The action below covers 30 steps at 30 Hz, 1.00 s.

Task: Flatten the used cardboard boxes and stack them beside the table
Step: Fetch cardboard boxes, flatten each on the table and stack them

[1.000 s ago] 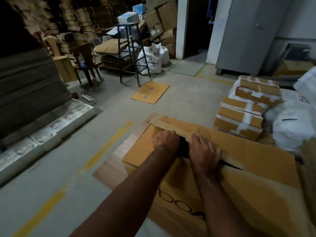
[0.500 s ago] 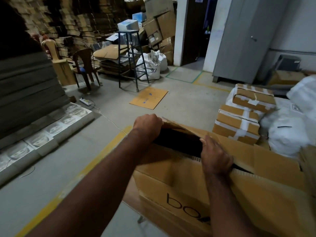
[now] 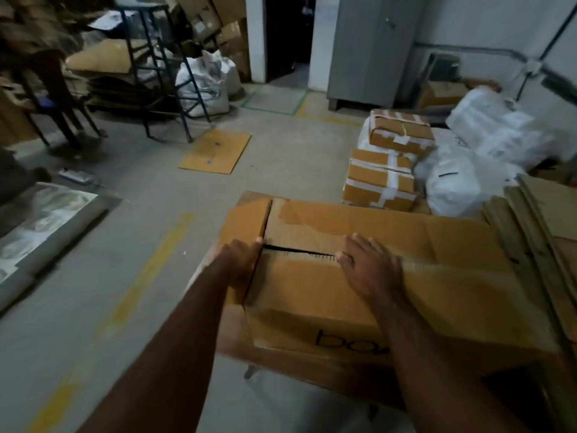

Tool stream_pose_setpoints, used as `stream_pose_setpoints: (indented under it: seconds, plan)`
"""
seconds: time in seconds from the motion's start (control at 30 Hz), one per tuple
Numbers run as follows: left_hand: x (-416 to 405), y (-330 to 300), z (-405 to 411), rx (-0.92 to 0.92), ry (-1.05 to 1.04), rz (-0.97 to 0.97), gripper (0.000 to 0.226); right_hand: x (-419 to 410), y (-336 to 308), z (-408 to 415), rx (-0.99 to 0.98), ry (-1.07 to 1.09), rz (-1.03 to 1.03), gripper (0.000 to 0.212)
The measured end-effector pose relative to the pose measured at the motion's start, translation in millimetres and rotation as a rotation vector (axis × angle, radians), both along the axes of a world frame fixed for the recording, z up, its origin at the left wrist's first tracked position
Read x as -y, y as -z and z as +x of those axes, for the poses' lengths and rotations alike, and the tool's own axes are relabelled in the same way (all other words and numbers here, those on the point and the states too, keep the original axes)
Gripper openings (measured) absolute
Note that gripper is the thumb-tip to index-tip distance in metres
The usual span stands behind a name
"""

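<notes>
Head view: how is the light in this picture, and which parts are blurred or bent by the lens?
Head view: the light is dim and flat, with no glare; the cardboard box under the left hand and right hand is fairly sharp; the dark chair and the left edge are smeared; the wide lens bends the wall pipe at the upper right.

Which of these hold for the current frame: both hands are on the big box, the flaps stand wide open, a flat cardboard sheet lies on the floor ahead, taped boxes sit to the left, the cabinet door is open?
1. Both the left hand and the right hand rest on the big box. True.
2. Its flaps stand wide open. False: they lie nearly closed, with a thin dark slit between them.
3. A flat cardboard sheet lies on the floor ahead. True.
4. The taped boxes sit to the left. False: they sit to the right.
5. The grey cabinet is open. False: it is closed.
</notes>
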<state>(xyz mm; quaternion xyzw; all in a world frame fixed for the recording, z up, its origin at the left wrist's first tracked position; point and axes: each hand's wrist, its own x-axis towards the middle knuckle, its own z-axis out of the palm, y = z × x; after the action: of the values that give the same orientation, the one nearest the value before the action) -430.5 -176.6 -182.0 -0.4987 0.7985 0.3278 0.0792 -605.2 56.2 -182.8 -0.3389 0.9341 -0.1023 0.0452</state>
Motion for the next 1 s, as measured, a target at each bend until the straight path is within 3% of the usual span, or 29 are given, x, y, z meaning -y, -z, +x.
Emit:
stream_pose_setpoints:
  seconds: [0.03,0.1,0.17,0.4,0.5,0.6,0.67,0.73,0.8,0.9,0.97,1.0]
  plan:
    - [-10,6,-3,-0.103,0.011,0.07,0.075,1,-1,3,0.019,0.012,0.015,0.055]
    - [-26,17,-7,-0.198,0.02,-0.019,0.061,2,-6,9,0.027,0.013,0.055,0.058]
    - [-32,18,-10,-0.208,-0.008,-0.169,0.052,0,-12,13,0.027,0.011,0.071,0.059]
    - [13,-1,-40,-0.243,0.115,-0.3,0.034,-19,-23,-3,0.051,0.156,0.189,0.06]
    - [28,-5,-35,-0.328,0.258,-0.221,0.046,-17,-40,-1,0.058,0.166,0.22,0.053]
    - [35,-20,-17,-0.515,0.208,0.24,0.061,-12,-70,8,-0.041,0.222,0.08,0.045]
    - [46,-34,-8,-0.513,0.158,0.391,0.073,-21,-99,18,-0.122,0.246,-0.141,0.041]
    - [58,-42,-3,-0.482,0.205,0.398,0.082,-38,-134,29,-0.097,0.204,-0.185,0.044]
    - [55,-50,1,-0.397,0.311,0.37,0.086,-53,-160,39,0.084,0.055,-0.063,0.048]
    - [30,-49,4,-0.269,0.702,0.229,0.075,-66,-150,53,0.335,-0.105,0.188,0.041]
    - [20,-37,6,-0.138,0.823,0.042,0.123,-68,-116,63,0.402,-0.064,0.252,0.068]
    - [16,-27,8,-0.088,0.843,-0.031,0.136,-66,-95,66,0.375,-0.042,0.287,0.082]
